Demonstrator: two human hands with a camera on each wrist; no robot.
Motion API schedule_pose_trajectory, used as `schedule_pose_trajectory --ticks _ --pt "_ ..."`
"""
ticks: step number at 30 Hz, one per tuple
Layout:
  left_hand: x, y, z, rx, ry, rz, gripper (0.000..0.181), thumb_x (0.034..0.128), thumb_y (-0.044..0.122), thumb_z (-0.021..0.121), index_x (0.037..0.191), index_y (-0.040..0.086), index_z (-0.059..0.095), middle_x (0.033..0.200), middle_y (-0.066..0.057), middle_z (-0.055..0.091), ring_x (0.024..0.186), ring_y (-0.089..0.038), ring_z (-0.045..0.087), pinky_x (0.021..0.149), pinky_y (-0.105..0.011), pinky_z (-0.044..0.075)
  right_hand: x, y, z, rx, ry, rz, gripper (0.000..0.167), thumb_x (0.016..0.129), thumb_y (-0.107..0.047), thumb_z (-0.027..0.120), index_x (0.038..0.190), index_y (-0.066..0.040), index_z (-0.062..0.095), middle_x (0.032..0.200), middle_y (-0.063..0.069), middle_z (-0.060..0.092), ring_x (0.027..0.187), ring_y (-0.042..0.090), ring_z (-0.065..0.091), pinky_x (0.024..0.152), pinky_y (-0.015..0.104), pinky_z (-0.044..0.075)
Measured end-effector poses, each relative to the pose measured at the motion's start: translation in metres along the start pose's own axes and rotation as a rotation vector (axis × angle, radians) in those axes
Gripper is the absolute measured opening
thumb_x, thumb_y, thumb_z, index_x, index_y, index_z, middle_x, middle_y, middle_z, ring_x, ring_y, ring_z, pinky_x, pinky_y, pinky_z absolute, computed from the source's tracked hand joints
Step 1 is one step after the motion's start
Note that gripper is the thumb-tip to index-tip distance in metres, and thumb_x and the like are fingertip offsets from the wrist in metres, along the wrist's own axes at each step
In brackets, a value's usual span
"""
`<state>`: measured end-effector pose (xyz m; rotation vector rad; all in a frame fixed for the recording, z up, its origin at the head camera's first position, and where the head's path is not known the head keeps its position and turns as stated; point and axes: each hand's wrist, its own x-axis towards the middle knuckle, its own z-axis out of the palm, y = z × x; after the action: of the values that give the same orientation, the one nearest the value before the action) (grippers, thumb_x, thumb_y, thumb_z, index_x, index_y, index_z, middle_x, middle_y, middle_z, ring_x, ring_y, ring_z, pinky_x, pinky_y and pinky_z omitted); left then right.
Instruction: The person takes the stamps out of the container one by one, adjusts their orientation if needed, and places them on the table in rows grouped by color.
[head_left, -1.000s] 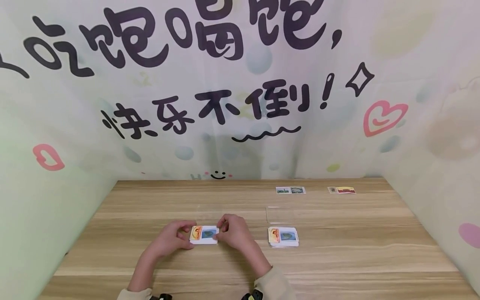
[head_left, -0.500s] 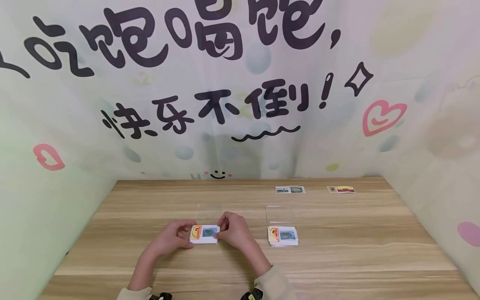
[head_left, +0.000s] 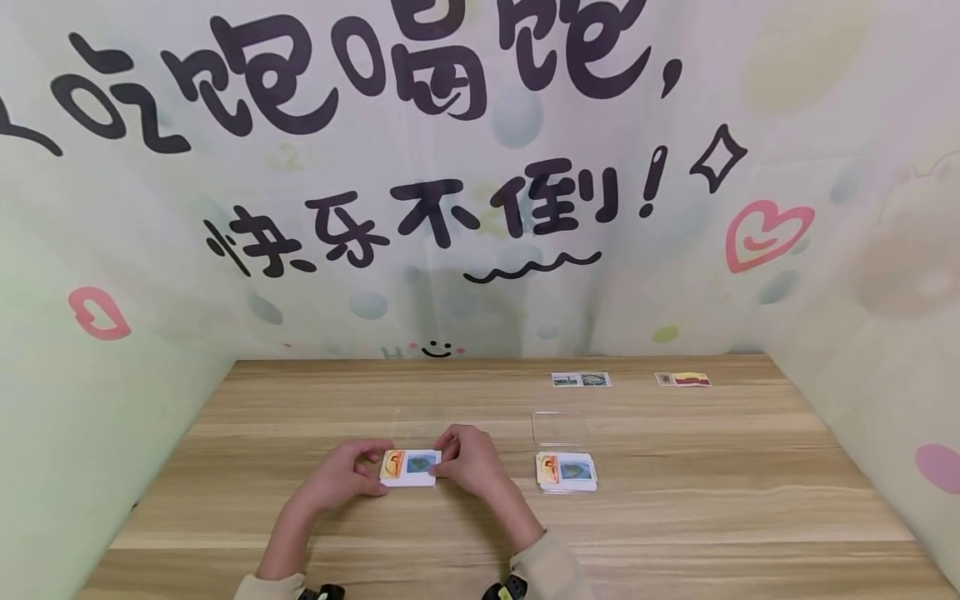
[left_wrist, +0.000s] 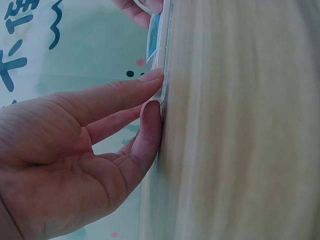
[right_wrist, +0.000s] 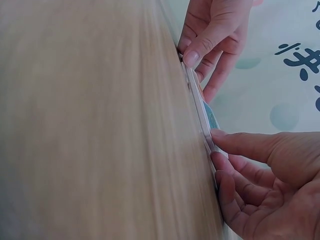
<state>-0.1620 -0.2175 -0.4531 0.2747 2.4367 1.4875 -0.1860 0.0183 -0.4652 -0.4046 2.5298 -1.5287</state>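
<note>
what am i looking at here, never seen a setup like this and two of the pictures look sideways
No machine here, just a person's left hand and right hand, both bare. The wide picture is taken from the head, looking forward and down; the two sideways close-ups are taken from the left and right wrists. On the wooden table, the hands hold a white card-like stack by its opposite ends. On top of it are an orange picture and a blue picture. A similar stack lies to the right, a clear flat piece lies behind each, and small printed pictures lie towards the back.
</note>
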Motion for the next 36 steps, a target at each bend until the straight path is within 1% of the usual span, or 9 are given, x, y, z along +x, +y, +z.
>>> schedule_pose_trajectory --ticks 7,11,16,24,32,36 --pt "-0.0004 0.0005 0.0001 0.019 0.014 -0.015 0.062 0.0775 -0.013 0.082 0.134 -0.019 0.058 0.109 -0.02 0.058 0.08 -0.02 0.06 0.067 -0.024 0.053 0.0008 -0.0001 0.0 -0.006 0.007 -0.013 0.017 0.082 0.009 0.082 0.094 0.004 0.072 0.072 0.0 0.058 0.065 0.009 0.05 0.059 0.02 0.041" --pt "-0.0008 0.0003 0.0001 0.027 0.015 -0.013 0.061 0.0781 -0.012 0.082 0.134 -0.019 0.058 0.109 -0.021 0.058 0.08 -0.02 0.059 0.067 -0.024 0.052 0.0009 0.0005 -0.0003 0.0 0.006 -0.016 0.015 0.083 0.009 0.081 0.094 0.003 0.072 0.072 0.0 0.059 0.066 0.009 0.05 0.059 0.02 0.041" --pt "-0.001 0.0006 0.0005 0.022 0.012 -0.007 0.061 0.0782 -0.012 0.082 0.133 -0.019 0.058 0.108 -0.02 0.058 0.079 -0.02 0.058 0.066 -0.024 0.052 0.0012 0.0021 -0.0019 0.023 0.007 -0.024 0.014 0.084 0.009 0.079 0.094 0.003 0.072 0.072 0.0 0.06 0.066 0.009 0.051 0.059 0.02 0.041" --pt "-0.001 -0.0002 0.0002 0.026 0.004 -0.003 0.06 0.0784 -0.011 0.082 0.133 -0.019 0.059 0.108 -0.019 0.059 0.079 -0.02 0.057 0.067 -0.024 0.052 0.0012 0.0037 -0.0045 0.047 0.033 -0.057 0.014 0.084 0.012 0.076 0.094 0.004 0.072 0.073 0.002 0.061 0.066 0.008 0.052 0.058 0.019 0.042" --pt "0.0 -0.0001 0.0002 0.021 0.0 0.003 0.06 0.0789 -0.011 0.082 0.133 -0.02 0.058 0.107 -0.019 0.058 0.078 -0.02 0.056 0.067 -0.024 0.051 0.002 0.0045 -0.0067 0.058 0.022 -0.053 0.012 0.087 0.012 0.073 0.096 0.004 0.072 0.08 0.005 0.061 0.071 0.012 0.053 0.06 0.02 0.045" --pt "0.0004 0.0 0.0003 0.022 -0.001 0.004 0.06 0.0789 -0.012 0.082 0.133 -0.02 0.057 0.107 -0.019 0.057 0.078 -0.02 0.056 0.067 -0.024 0.051 0.0029 0.0054 -0.0069 0.063 0.024 -0.052 0.012 0.087 0.012 0.073 0.096 0.004 0.072 0.08 0.005 0.061 0.071 0.012 0.053 0.06 0.02 0.045"
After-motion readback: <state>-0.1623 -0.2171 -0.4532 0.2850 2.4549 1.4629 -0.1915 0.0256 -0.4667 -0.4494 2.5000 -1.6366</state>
